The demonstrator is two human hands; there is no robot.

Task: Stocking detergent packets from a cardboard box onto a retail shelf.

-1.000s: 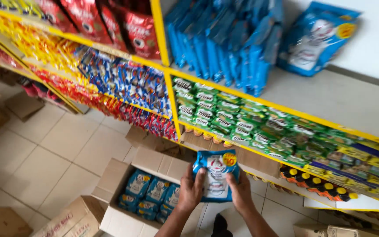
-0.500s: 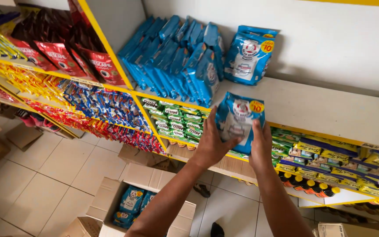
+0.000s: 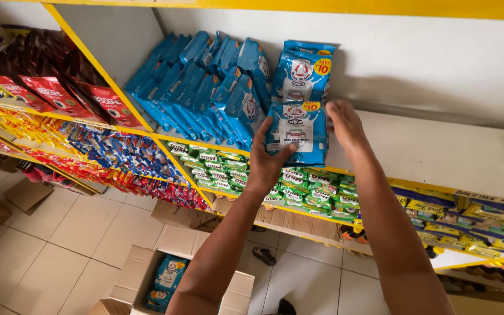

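A blue and white pouch (image 3: 296,133) stands at the front of the white shelf (image 3: 438,153), held from both sides. My left hand (image 3: 266,157) grips its left edge and lower corner. My right hand (image 3: 344,123) presses its right top edge. Behind it leans another pouch of the same kind (image 3: 302,71), against the wall. To the left, several blue pouches (image 3: 205,87) lie stacked in rows.
Red packets (image 3: 59,87) fill the shelf bay on the left. Green sachets (image 3: 304,189) and strips of small packets (image 3: 112,154) hang on lower shelves. An open cardboard box (image 3: 147,274) with blue pouches inside sits on the tiled floor, other cartons at far left.
Both hands lifted the pouch from above the box up to the shelf and set it in front of the leaning pouch. The view rose with them.
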